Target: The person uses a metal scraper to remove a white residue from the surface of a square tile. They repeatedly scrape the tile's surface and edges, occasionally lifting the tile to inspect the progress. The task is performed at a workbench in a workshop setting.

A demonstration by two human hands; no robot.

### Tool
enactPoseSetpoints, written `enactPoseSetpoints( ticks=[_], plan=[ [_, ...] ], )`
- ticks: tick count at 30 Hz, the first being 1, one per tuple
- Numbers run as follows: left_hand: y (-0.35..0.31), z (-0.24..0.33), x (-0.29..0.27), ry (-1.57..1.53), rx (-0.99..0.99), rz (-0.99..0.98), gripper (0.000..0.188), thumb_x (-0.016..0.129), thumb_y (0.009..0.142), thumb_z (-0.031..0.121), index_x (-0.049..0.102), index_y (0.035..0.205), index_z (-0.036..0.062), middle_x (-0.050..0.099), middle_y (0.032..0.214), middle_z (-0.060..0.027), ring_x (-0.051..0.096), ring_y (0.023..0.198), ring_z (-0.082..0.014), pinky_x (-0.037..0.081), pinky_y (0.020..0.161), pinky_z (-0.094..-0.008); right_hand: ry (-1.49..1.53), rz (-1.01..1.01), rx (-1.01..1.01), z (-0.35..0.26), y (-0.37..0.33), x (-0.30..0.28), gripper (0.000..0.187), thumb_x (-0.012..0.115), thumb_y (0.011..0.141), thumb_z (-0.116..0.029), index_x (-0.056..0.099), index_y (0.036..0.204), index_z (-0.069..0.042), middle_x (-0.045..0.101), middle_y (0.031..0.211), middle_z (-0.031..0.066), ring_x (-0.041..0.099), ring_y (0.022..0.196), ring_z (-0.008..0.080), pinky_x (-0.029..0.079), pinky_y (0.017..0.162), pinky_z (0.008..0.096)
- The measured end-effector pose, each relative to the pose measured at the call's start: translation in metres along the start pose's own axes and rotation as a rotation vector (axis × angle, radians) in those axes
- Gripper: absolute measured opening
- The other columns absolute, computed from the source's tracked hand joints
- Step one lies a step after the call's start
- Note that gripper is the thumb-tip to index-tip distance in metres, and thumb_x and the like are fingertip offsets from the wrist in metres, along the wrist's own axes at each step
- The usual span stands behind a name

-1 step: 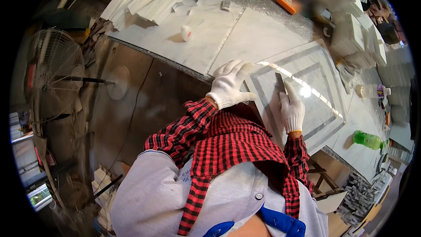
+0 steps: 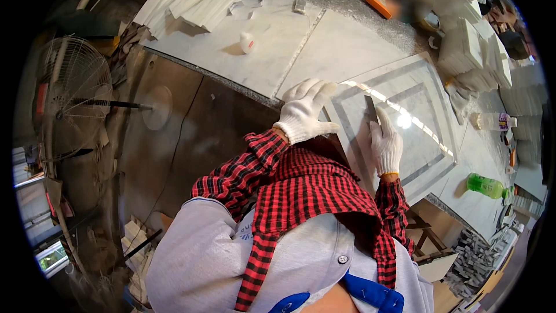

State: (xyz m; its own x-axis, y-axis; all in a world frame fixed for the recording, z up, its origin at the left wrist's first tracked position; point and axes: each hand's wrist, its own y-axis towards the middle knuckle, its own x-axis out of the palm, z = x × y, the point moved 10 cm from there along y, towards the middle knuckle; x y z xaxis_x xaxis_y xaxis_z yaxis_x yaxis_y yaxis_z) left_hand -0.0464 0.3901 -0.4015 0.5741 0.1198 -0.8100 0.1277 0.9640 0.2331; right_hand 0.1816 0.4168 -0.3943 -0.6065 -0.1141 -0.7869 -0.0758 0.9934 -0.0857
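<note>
A glossy square panel (image 2: pixel 418 130) with grey bands forming nested frames lies on the worktable in front of me, glare streaking across it. My left hand (image 2: pixel 307 110), in a white knit glove, has its fingers spread at the panel's left corner, the thumb pointing right. In my gloved right hand (image 2: pixel 386 144), over the left part of the panel, is a thin dark grey strip (image 2: pixel 370 108), pinched at its lower end and pointing away from me. Whether the strip is stone or metal I cannot tell.
White tile stacks stand at the back left (image 2: pixel 202 6) and right (image 2: pixel 460 46). A small white bottle (image 2: pixel 247 42) stands on the pale slab. Right of the panel are a green bottle (image 2: pixel 485 186) and a clear bottle (image 2: pixel 489 121). A fan (image 2: pixel 75 98) is at far left.
</note>
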Motion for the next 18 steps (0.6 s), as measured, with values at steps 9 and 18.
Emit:
enactPoseSetpoints(
  ticks=[9, 18],
  plan=[
    [-0.001, 0.004, -0.001, 0.092, 0.09, 0.089, 0.099, 0.085, 0.063, 0.056, 0.05, 0.144, 0.0123, 0.054, 0.142, -0.0093, 0.044, 0.138, -0.0321, 0.038, 0.112, -0.0506, -0.392, -0.011, -0.014, -0.018, -0.003, 0.009, 0.037, 0.057, 0.099, -0.034, 0.06, 0.135, -0.027, 0.072, 0.083, 0.0164, 0.07, 0.075, 0.0391, 0.053, 0.064, 0.0494],
    [0.001, 0.003, -0.001, 0.068, 0.089, 0.126, 0.101, 0.086, 0.059, 0.058, 0.051, 0.143, 0.0133, 0.056, 0.14, -0.0092, 0.045, 0.136, -0.0322, 0.038, 0.113, -0.0503, -0.425, -0.063, 0.044, -0.019, -0.009, 0.018, 0.042, 0.057, 0.098, -0.032, 0.056, 0.14, -0.027, 0.072, 0.081, 0.0165, 0.07, 0.074, 0.0383, 0.053, 0.064, 0.0488]
  ],
)
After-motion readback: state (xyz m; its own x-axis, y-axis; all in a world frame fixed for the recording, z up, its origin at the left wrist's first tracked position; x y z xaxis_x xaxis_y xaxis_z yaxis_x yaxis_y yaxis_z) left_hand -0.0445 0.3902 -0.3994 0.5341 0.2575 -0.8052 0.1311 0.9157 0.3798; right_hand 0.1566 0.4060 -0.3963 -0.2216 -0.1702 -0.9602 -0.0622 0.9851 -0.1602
